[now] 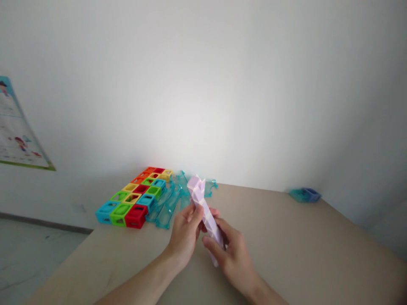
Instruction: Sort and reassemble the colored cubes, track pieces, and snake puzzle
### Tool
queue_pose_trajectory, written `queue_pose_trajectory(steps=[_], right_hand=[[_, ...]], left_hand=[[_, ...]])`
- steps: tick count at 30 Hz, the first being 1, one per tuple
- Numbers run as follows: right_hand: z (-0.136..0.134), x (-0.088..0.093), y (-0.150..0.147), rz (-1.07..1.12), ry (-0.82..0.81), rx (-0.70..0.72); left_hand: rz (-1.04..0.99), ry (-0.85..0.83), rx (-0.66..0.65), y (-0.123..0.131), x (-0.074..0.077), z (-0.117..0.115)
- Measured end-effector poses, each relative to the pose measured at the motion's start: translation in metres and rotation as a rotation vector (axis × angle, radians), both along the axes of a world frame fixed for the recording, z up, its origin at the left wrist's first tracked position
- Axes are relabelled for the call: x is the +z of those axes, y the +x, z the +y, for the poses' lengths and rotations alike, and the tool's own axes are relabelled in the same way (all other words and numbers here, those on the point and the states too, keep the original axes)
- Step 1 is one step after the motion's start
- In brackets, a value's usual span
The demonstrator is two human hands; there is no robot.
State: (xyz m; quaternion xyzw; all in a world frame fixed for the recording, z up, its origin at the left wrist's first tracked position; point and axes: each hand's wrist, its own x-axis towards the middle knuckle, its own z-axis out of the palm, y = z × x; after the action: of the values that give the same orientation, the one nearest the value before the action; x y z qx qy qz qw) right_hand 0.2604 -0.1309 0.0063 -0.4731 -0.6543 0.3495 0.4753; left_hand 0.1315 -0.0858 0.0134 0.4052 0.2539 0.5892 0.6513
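Observation:
Between my hands is a lilac and white snake puzzle (210, 222) made of wedge-shaped segments. It slants from upper left to lower right above the table, and its far end is folded into a blocky knob. My left hand (187, 231) grips it around the upper middle, thumb on top. Lower down, my right hand (233, 254) closes around the near part with the thumb lying across its side. Some fingers of both hands are hidden behind the puzzle.
On the table (270, 237), colourful hollow cubes (136, 197) stand in rows at the left. Beside them lie several translucent teal plastic pieces (168, 205). A blue open container (310, 194) with teal beside it sits at the back right. A wall (222, 93) rises behind; a poster (19, 127) hangs left.

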Motion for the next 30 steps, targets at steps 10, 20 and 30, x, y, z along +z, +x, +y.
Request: queue_pose_trajectory(steps=[10, 20, 30], right_hand=[[0.005, -0.018, -0.008, 0.305, -0.393, 0.252], [-0.002, -0.001, -0.003, -0.113, -0.203, 0.082], [0.004, -0.005, -0.002, 0.253, -0.251, 0.014]], left_hand=[[0.071, -0.022, -0.061, -0.007, 0.008, 0.005], [0.065, -0.036, -0.042, -0.007, 0.007, 0.006], [-0.103, -0.08, -0.123, -0.004, 0.013, -0.001]])
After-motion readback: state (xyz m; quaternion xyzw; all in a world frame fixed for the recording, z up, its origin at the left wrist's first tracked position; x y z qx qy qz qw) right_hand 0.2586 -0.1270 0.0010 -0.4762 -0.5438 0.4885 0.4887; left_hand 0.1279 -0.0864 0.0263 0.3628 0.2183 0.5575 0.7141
